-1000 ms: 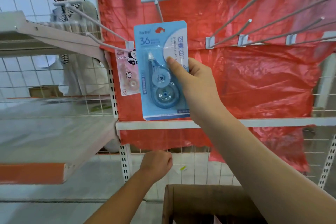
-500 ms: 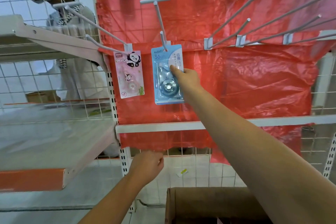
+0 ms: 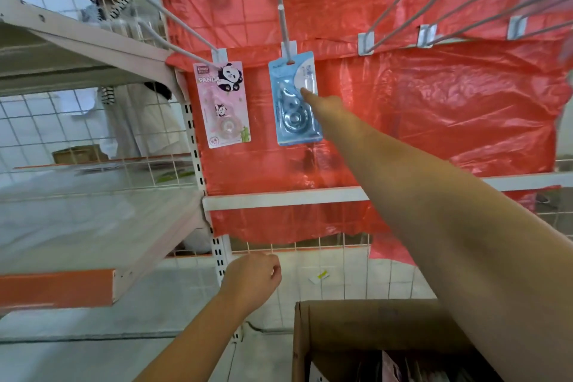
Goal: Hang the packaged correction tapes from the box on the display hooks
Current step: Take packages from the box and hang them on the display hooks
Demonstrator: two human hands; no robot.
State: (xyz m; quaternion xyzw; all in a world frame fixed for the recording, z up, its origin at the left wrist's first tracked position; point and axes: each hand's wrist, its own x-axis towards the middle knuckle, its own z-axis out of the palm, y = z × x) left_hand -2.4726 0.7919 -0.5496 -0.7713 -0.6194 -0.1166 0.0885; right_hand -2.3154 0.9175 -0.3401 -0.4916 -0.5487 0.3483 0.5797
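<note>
Up on the middle hook [image 3: 280, 14], your blue correction tape pack [image 3: 296, 99] hangs all the way back against the red plastic sheet [image 3: 434, 121], long axis vertical, right beside the pink panda pack [image 3: 222, 105] on the next hook over. Your right hand [image 3: 325, 105] is stretched out with a straight fingertip touching the pack's right edge, not gripping it. Looks hung to me, so the next pack is the thing. That's down in the cardboard box [image 3: 356, 322] at the bottom, low and to your right. Your left hand [image 3: 254, 279] is loosely curled, holding nothing I can see, and sits way nearer the box than the right does.
</note>
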